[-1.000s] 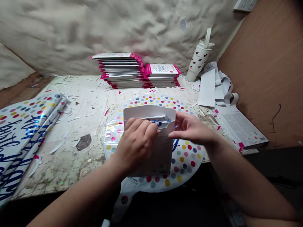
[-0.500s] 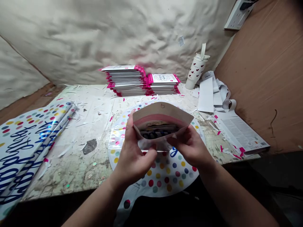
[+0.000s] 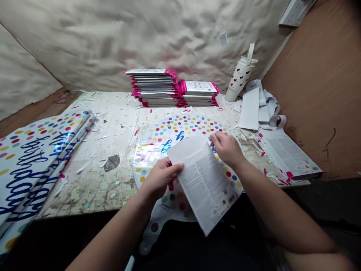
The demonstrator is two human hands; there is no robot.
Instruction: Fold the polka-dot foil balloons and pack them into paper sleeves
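I hold a white card packet (image 3: 204, 180) with small printed text on its back, lying tilted over the front of the table. My left hand (image 3: 160, 178) pinches its left edge near the top flap. My right hand (image 3: 225, 148) grips the top right corner, fingers curled. Under the packet lies a flat round foil balloon (image 3: 166, 135) with coloured dots and blue script, its neck (image 3: 149, 233) hanging over the table's front edge.
Two stacks of pink-edged packets (image 3: 169, 88) stand at the back by the wall. A heart-patterned tumbler (image 3: 239, 77) and loose white paper strips (image 3: 254, 109) sit back right, a printed card (image 3: 290, 156) right. Folded dotted balloons (image 3: 31, 158) lie left. Paper scraps litter the table (image 3: 113, 124).
The packet was held up with its mouth open toward me showing the folded balloon inside. Now its flap is down, and it lies tilted with its printed back up.
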